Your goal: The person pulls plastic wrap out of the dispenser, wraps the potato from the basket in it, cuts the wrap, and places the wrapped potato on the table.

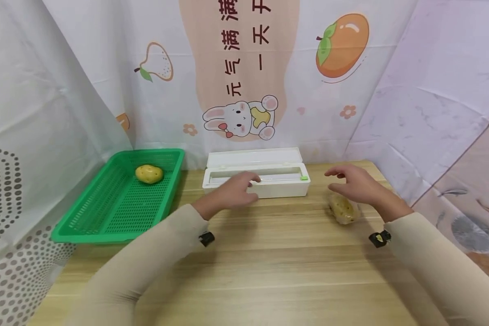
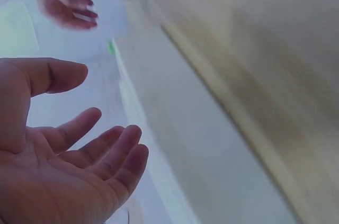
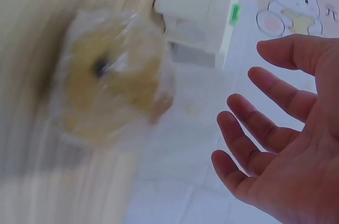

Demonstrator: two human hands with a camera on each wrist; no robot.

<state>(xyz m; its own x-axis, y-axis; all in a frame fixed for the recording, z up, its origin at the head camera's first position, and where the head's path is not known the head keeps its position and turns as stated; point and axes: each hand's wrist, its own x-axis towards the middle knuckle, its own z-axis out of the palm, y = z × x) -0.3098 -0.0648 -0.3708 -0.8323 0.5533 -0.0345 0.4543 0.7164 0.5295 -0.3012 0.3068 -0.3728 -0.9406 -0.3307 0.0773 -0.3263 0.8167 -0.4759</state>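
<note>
A long white box (image 1: 265, 189), its lid (image 1: 254, 156) tipped back, stands at the rear of the table; a sheet or roll shows inside and a green slider sits at its right end. My left hand (image 1: 237, 190) hovers in front of the box with loosely bent fingers, holding nothing. To the right, a potato wrapped in clear film (image 1: 344, 209) lies on the table. Above and just behind it is my right hand (image 1: 356, 183), fingers apart and nothing in them. The right wrist view shows a space between that hand and the wrapped potato (image 3: 111, 81).
At the left stands a green plastic basket (image 1: 169, 199) with one unwrapped potato (image 1: 149, 174) in its far part. The wooden table (image 1: 269, 271) meets a printed curtain (image 1: 334, 113) at the back. Further curtain hangs on both sides.
</note>
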